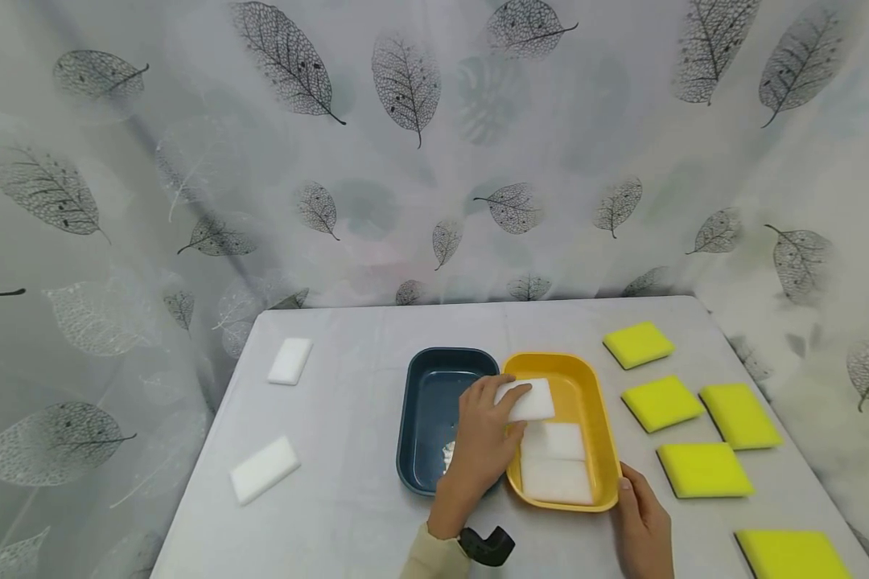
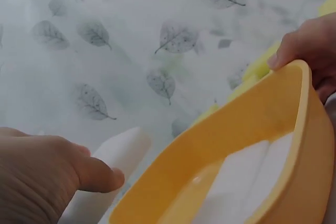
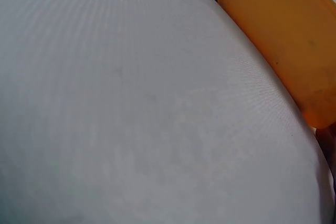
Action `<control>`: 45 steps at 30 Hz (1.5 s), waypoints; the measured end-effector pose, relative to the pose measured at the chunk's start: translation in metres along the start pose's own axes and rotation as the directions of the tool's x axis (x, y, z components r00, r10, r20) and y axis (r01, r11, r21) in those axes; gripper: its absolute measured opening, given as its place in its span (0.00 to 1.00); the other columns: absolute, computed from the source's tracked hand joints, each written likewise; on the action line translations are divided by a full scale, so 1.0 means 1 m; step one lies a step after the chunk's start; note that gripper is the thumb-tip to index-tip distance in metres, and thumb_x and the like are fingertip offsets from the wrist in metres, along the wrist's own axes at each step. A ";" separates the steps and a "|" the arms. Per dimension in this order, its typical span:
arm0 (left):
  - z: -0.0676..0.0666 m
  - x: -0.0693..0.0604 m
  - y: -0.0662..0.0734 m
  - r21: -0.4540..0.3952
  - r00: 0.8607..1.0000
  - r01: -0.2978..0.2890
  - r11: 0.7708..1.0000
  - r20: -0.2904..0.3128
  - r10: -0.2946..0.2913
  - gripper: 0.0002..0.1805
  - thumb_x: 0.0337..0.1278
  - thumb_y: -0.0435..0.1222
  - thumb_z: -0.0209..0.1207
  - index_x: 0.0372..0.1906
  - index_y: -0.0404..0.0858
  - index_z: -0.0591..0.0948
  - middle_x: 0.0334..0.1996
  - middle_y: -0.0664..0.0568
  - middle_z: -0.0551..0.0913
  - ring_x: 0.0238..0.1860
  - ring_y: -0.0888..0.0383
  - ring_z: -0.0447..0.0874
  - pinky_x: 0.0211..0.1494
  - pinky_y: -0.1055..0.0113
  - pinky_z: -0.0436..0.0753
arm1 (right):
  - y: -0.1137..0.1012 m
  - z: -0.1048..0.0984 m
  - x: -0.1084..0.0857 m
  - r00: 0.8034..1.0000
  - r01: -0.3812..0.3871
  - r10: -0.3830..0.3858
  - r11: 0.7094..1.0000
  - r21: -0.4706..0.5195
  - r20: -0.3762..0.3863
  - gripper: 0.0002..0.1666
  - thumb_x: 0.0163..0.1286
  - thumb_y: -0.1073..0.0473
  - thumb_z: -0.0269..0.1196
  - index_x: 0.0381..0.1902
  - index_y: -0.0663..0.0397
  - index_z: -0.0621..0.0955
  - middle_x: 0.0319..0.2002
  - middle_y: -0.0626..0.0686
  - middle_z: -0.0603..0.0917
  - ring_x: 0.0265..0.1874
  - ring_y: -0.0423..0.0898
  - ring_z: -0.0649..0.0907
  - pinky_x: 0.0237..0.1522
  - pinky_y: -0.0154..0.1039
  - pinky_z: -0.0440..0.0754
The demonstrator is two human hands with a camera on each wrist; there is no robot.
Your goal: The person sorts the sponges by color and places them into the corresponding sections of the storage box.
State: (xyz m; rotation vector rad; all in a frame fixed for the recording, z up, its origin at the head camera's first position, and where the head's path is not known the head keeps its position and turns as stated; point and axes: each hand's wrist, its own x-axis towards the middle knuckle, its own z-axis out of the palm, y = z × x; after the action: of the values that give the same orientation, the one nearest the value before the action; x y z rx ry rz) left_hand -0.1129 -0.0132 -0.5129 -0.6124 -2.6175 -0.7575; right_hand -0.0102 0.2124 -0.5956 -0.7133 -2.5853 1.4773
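My left hand (image 1: 480,430) pinches a white block sponge (image 1: 534,400) between thumb and fingers, over the far part of a yellow tray (image 1: 607,438). The left wrist view also has this sponge (image 2: 123,150), tilted beside the tray's rim. Two more white sponges (image 1: 556,481) lie side by side in the tray's near half. With its thumb on the rim, my right hand (image 1: 643,523) grips the tray's near right corner. In the right wrist view the tray's outer wall (image 3: 283,40) shows, while most of that hand is out of frame.
A dark blue tray (image 1: 422,418) adjoins the yellow one on the left, with small white bits (image 1: 447,454) partly behind my left hand. Two white sponges (image 1: 264,469) lie on the table's left side. Several yellow sponges (image 1: 704,470) with dark undersides lie at the right.
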 end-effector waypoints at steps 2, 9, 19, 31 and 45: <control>0.002 0.004 0.005 0.008 1.000 -0.014 1.000 0.008 0.014 0.27 0.55 0.38 0.75 0.61 0.51 0.84 0.65 0.53 0.80 0.67 0.51 0.75 0.71 0.50 0.75 | 0.000 0.000 0.000 1.000 -0.001 0.001 1.000 0.004 0.002 0.35 0.85 0.37 0.43 0.73 0.54 0.74 0.70 0.61 0.78 0.50 0.12 0.64 0.48 0.05 0.60; 0.019 0.018 0.016 -0.012 0.998 -0.038 0.999 0.052 0.038 0.14 0.57 0.38 0.75 0.46 0.49 0.85 0.61 0.55 0.82 0.66 0.55 0.77 0.72 0.57 0.75 | -0.001 -0.002 0.000 1.000 -0.005 0.005 1.000 -0.002 0.013 0.36 0.85 0.37 0.43 0.73 0.55 0.73 0.70 0.61 0.78 0.52 0.16 0.67 0.47 0.05 0.61; 0.041 0.037 0.025 -0.065 0.985 0.003 0.998 0.173 0.008 0.07 0.61 0.41 0.73 0.40 0.52 0.85 0.61 0.58 0.82 0.64 0.58 0.78 0.74 0.60 0.75 | 0.000 -0.002 0.001 0.999 -0.030 0.030 0.999 -0.013 0.029 0.37 0.84 0.36 0.42 0.74 0.54 0.72 0.71 0.61 0.77 0.50 0.14 0.64 0.46 0.05 0.61; 0.064 0.048 0.022 -0.015 0.961 0.111 0.994 0.255 -0.103 0.07 0.56 0.40 0.76 0.38 0.51 0.89 0.55 0.57 0.84 0.57 0.57 0.79 0.68 0.62 0.77 | -0.002 -0.003 0.000 0.999 -0.015 0.015 1.000 -0.010 0.033 0.36 0.85 0.37 0.42 0.74 0.54 0.73 0.71 0.61 0.78 0.52 0.17 0.68 0.47 0.05 0.61; 0.081 0.054 0.014 0.172 0.928 0.031 0.985 0.361 -0.093 0.07 0.56 0.46 0.74 0.39 0.56 0.87 0.48 0.61 0.82 0.49 0.59 0.74 0.62 0.64 0.77 | -0.002 -0.001 0.000 1.000 -0.007 0.008 1.000 -0.025 0.016 0.35 0.85 0.38 0.42 0.73 0.55 0.73 0.70 0.61 0.78 0.58 0.29 0.75 0.47 0.06 0.61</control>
State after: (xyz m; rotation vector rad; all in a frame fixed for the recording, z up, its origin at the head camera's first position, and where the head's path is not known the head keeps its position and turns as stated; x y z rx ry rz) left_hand -0.1688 0.0600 -0.5481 -0.6815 -3.0170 -0.4728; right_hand -0.0102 0.2124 -0.5931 -0.7178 -2.6198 1.4619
